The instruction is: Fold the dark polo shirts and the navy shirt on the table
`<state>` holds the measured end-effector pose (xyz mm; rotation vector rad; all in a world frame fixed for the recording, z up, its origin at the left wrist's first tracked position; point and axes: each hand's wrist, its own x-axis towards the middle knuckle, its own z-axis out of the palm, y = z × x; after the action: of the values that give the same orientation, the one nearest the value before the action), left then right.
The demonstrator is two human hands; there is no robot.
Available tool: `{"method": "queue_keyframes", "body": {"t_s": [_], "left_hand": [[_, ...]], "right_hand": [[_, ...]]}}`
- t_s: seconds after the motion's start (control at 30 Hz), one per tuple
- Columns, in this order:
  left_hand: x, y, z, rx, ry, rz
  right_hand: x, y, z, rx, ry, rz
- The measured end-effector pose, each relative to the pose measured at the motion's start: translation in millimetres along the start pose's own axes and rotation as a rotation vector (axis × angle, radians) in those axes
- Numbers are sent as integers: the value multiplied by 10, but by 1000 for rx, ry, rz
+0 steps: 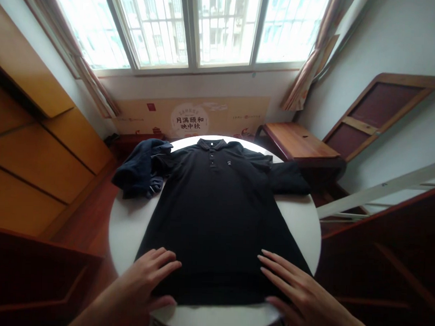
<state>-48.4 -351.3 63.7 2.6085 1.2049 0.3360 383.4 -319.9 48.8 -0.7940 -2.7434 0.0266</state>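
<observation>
A black polo shirt (223, 215) lies spread flat, front side up, on a round white table (125, 231). Its collar points toward the window and its hem lies nearest me. My left hand (152, 275) rests on the lower left corner of the shirt, fingers stretched out and thumb by the hem. On the lower right part lies my right hand (295, 284), fingers extended and slightly spread, thumb near the hem. Neither hand grips the cloth.
A crumpled dark blue garment (137, 172) sits at the table's left edge. Folded black cloth (288, 177) lies by the shirt's right sleeve. Beyond stand a wooden desk (300, 139) at right, a printed banner (144, 115) below the window, and yellow cabinets (31, 171) at left.
</observation>
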Motion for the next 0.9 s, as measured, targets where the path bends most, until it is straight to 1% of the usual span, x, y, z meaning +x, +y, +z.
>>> {"method": "queue_keyframes", "body": {"t_s": [0.07,0.13,0.2,0.27,0.37,0.5,0.67,0.73,0.83,0.9], "left_hand": [[-105,34,50,16,46,-42],[-155,31,108,38,95,-55],[-191,12,157,79,143,-45],[-235,-5,185,121,169,-48],[-327,-33,200,164,155,-54],[-456,-118,256,209,144,-33],[-541,-211,307,253,72,-79],[-559,-207,271,247,111,-102],[-603,-174,195,148,219,-127],[-640,-157,167,83,290,-166]], "right_hand": [[-71,28,31,-48,72,-12],[-113,71,49,-89,121,-18],[-138,91,37,-115,119,6],[-157,79,2,-129,83,45],[-202,52,-40,-140,43,53],[-287,87,-31,-213,99,27],[-328,139,-113,-253,142,74],[-354,148,-180,-245,199,50],[-417,170,-239,-237,303,8],[-449,193,-233,-232,339,52]]}}
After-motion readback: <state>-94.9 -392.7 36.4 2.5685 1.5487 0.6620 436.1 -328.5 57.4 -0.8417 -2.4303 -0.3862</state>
